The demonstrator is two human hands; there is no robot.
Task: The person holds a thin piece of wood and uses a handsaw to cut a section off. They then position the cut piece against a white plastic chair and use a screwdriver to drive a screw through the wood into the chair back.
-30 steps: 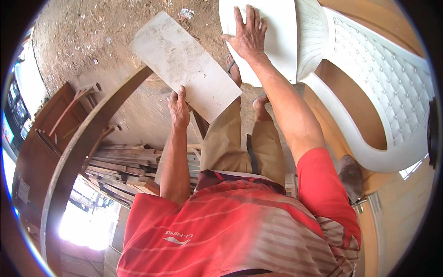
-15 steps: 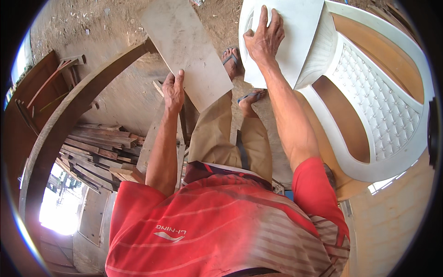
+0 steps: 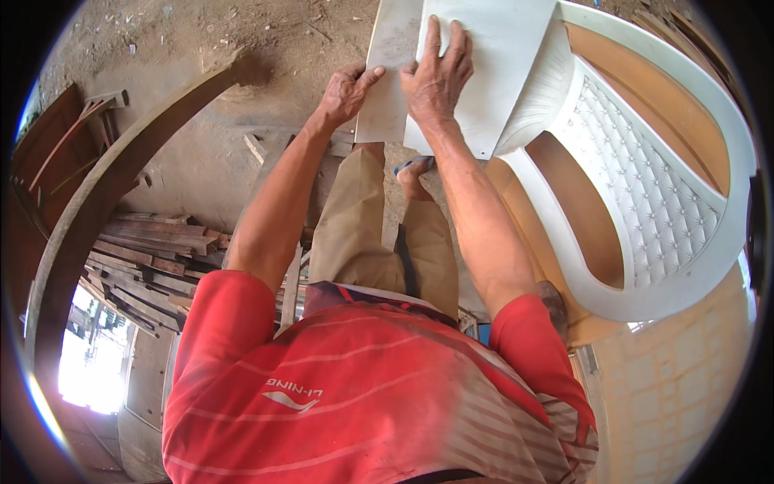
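Observation:
My left hand (image 3: 351, 94) is closed on the left edge of a thin, greyish rectangular board (image 3: 385, 103), its thumb on top pointing right. The board's right side meets the left edge of a white board (image 3: 500, 68); I cannot tell how much of it lies underneath. On the white board rests my right hand (image 3: 439, 85), with fingers stretched out and its thumb near that left edge. The white board lies over the seat of a white plastic chair (image 3: 645, 181) with a quilted-pattern back. Both boards run out of view at the top.
A curved wooden beam (image 3: 121, 177) arcs down the left side. Behind it lies a stack of wood strips (image 3: 153, 250). A tan panelled surface (image 3: 661, 379) is under and beside the chair at right. Dirt ground (image 3: 274, 36) extends ahead, and my foot (image 3: 414, 177) shows below the boards.
My left hand has brought the greyish board to the right and turned it upright, against the white board. My right hand stays on the white board, and the view has shifted slightly.

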